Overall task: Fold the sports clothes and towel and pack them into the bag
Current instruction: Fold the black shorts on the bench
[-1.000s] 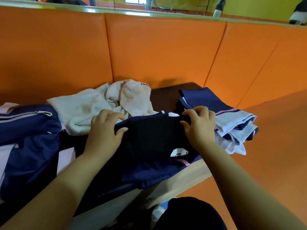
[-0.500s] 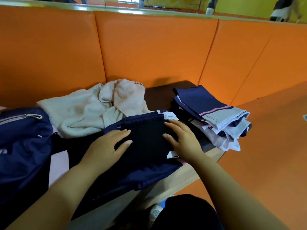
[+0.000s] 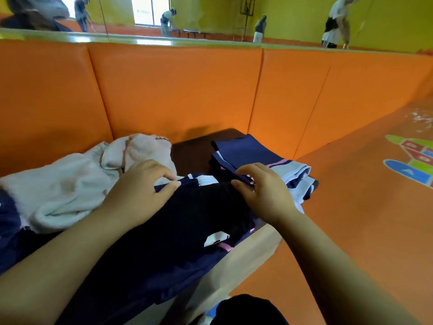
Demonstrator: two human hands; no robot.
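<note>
Navy bag (image 3: pixel 10 242) only partly in view at far left edge. White towel (image 3: pixel 58 188) lies crumpled on the desk (image 3: pixel 254 248), just beside the bag, against the orange padded wall (image 3: pixel 175 90). Left hand (image 3: pixel 140 191) has fingers curled over the top edge of the dark navy garment (image 3: pixel 187 233), thumb under, gripping it. Garment is spread mid-desk, hanging over the front edge. Right hand (image 3: pixel 264 195) pinches the garment's other top corner between thumb and bent fingers. Folded clothes stack (image 3: pixel 262 152) sits right of it, touching. Orange floor (image 3: pixel 363 219) further right.
</note>
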